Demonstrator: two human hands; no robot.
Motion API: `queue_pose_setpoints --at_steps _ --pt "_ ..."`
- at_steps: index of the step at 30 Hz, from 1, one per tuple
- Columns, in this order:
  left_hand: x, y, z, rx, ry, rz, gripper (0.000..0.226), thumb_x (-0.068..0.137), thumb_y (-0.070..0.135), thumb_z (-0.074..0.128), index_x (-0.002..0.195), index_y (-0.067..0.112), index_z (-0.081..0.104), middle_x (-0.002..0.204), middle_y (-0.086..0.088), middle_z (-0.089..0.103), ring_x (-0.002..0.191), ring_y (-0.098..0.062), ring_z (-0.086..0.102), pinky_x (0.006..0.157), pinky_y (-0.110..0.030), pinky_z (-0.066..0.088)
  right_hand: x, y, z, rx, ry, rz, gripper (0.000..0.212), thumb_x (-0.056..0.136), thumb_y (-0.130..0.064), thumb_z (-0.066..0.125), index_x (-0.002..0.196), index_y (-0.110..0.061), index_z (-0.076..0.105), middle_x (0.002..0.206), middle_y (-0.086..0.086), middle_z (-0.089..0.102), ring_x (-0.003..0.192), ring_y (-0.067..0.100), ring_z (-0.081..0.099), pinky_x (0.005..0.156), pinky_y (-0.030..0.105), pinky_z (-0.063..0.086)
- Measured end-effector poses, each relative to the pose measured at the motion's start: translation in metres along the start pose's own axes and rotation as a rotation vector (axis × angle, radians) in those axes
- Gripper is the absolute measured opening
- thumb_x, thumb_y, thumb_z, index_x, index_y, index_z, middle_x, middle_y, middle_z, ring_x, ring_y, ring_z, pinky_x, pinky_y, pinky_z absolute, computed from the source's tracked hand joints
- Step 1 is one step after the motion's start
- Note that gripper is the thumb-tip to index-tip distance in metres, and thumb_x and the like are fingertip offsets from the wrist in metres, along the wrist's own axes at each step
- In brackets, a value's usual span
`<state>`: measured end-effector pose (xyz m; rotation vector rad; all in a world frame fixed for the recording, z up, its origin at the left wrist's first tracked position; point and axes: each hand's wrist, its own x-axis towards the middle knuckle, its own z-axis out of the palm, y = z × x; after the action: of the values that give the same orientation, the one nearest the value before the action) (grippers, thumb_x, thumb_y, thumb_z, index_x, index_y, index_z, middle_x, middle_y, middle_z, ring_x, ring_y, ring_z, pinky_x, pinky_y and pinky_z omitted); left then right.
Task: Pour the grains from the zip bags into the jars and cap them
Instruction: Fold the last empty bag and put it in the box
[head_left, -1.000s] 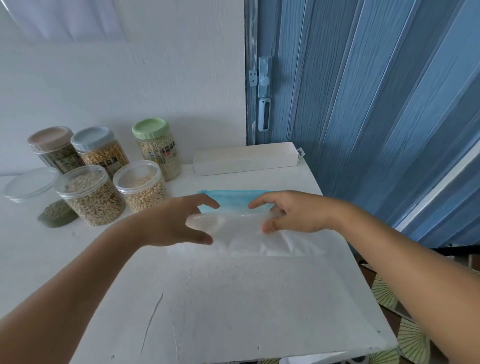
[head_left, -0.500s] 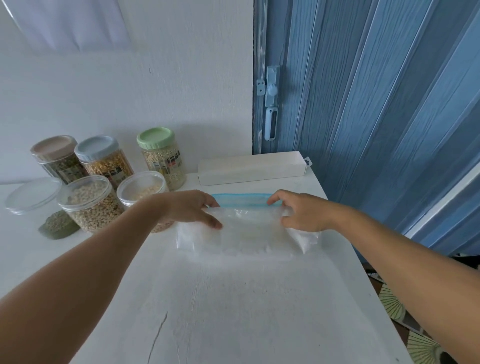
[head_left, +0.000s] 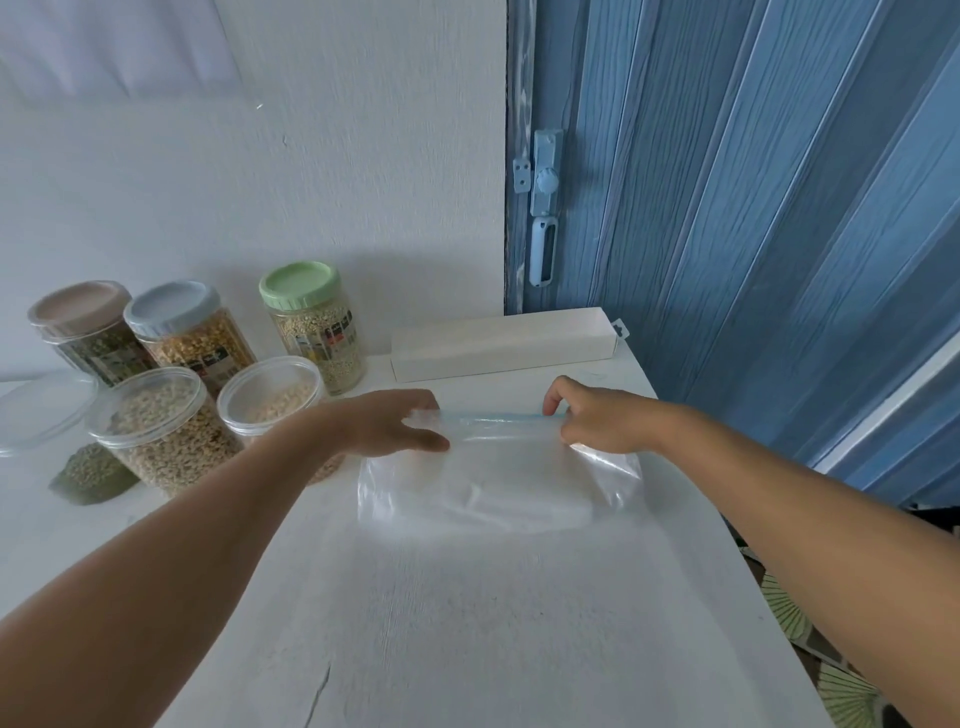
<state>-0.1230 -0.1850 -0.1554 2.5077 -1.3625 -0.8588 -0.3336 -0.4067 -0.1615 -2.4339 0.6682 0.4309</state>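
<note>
I'm looking down at the white painted surface (head_left: 467, 623), and both hands are on the clear plastic zip bag with the blue seal strip (head_left: 493, 483). The bag lies flat in the middle of the surface, its blue strip on the far edge, just in front of the long white rectangular box (head_left: 504, 345) by the wall. I can't make out any grains inside it; it looks see-through and flat.

The left hand (head_left: 384, 423) pinches the left end of the strip, thumb below and fingers curled over the top. The right hand (head_left: 597, 421) pinches the right end the same way, fingers curled tight round the strip, and the bag's right corner puckers up beneath it.

Off to the left stand the jars. At the back, a jar with a beige lid (head_left: 88, 327) holding dark green grains, a jar with a grey-blue lid (head_left: 182, 332) holding yellow kernels, and a jar with a pale green lid (head_left: 311, 322) holding light grains, all capped. In front, two shorter clear tubs with clear lids: the larger tub (head_left: 156, 426) with pale beans, and the smaller tub (head_left: 270, 395) just beside it, partly behind my left forearm. At the far left I see another clear-lidded tub (head_left: 41, 410) with green grains (head_left: 88, 473) low in it, cut by the edge.

To the right, a blue folding door (head_left: 753, 234) with a pale latch (head_left: 545, 208).
</note>
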Motion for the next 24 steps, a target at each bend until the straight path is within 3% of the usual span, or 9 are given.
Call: queue_pose_setpoints --at_steps 3,6,11,12,15,17,19,21,24 --pt "0.006 -0.003 0.005 -0.041 0.088 0.020 0.052 0.089 0.059 0.072 0.133 0.039 0.053 0.134 -0.004 0.057 0.115 -0.018 0.055 0.097 -0.032 0.043 0.007 0.002 -0.001 -0.062 0.005 -0.017 0.023 0.097 -0.024 0.055 0.116 -0.037 0.053 0.112 -0.005 0.063 0.103 0.020 0.059 0.094 0.038 0.047" --pt "0.010 -0.005 0.013 0.030 0.167 0.030 0.053 0.090 0.063 0.069 0.134 0.037 0.055 0.126 0.001 0.060 0.110 -0.018 0.058 0.095 -0.033 0.047 0.012 0.004 -0.002 -0.145 0.043 -0.086 0.014 0.100 -0.025 0.054 0.108 -0.036 0.056 0.108 -0.007 0.061 0.103 0.022 0.058 0.093 0.038 0.047" --pt "0.011 -0.012 0.026 0.102 0.207 0.057 0.048 0.096 0.058 0.064 0.134 0.029 0.059 0.129 0.002 0.064 0.113 -0.018 0.057 0.096 -0.036 0.047 0.013 -0.001 -0.003 -0.407 0.227 -0.194 0.019 0.106 -0.032 0.051 0.123 -0.032 0.059 0.114 -0.008 0.059 0.115 0.018 0.051 0.117 0.046 0.022" --pt "0.012 -0.013 0.027 0.100 0.204 0.056 0.049 0.095 0.058 0.064 0.134 0.028 0.059 0.128 0.002 0.063 0.113 -0.019 0.057 0.096 -0.035 0.047 0.013 -0.002 -0.002 -0.407 0.233 -0.201 0.019 0.106 -0.032 0.050 0.123 -0.032 0.059 0.113 -0.007 0.058 0.115 0.018 0.053 0.114 0.045 0.027" --pt "0.011 -0.011 0.024 0.131 0.216 0.044 0.059 0.093 0.058 0.066 0.143 0.028 0.054 0.139 -0.001 0.054 0.123 -0.022 0.056 0.103 -0.035 0.048 0.017 0.001 0.008 -0.343 0.205 -0.165 0.019 0.106 -0.034 0.047 0.120 -0.037 0.059 0.111 -0.008 0.056 0.111 0.023 0.057 0.087 0.037 0.044" --pt "0.002 -0.001 0.028 0.237 0.365 0.085 0.072 0.095 0.057 0.064 0.156 0.028 0.039 0.157 -0.005 0.037 0.140 -0.027 0.045 0.117 -0.042 0.040 0.019 0.005 0.015 -0.327 0.240 -0.147 0.019 0.106 -0.034 0.046 0.119 -0.039 0.059 0.111 -0.009 0.056 0.109 0.024 0.058 0.081 0.036 0.045" --pt "-0.012 0.017 0.038 0.300 0.496 0.214 0.074 0.100 0.061 0.050 0.162 0.028 0.027 0.169 -0.004 0.023 0.154 -0.027 0.026 0.126 -0.045 0.021 0.020 0.008 0.019 -0.329 0.267 -0.142 0.020 0.106 -0.034 0.045 0.121 -0.038 0.059 0.115 -0.009 0.057 0.108 0.024 0.058 0.079 0.035 0.042" --pt "-0.021 0.034 0.054 0.281 0.421 0.299 0.074 0.103 0.069 0.029 0.165 0.032 0.016 0.174 0.003 0.008 0.160 -0.022 0.007 0.128 -0.040 0.006 0.019 0.008 0.020 -0.341 0.287 -0.144 0.022 0.106 -0.035 0.046 0.124 -0.037 0.058 0.119 -0.007 0.058 0.109 0.025 0.059 0.082 0.036 0.041" --pt "-0.013 0.032 0.078 0.367 0.223 0.237 0.079 0.100 0.072 0.006 0.167 0.031 0.000 0.174 0.003 -0.008 0.161 -0.020 -0.011 0.130 -0.041 -0.002 0.015 0.004 0.021 -0.438 0.326 -0.119 0.030 0.105 -0.036 0.048 0.134 -0.032 0.055 0.127 -0.002 0.057 0.116 0.026 0.059 0.108 0.043 0.035"
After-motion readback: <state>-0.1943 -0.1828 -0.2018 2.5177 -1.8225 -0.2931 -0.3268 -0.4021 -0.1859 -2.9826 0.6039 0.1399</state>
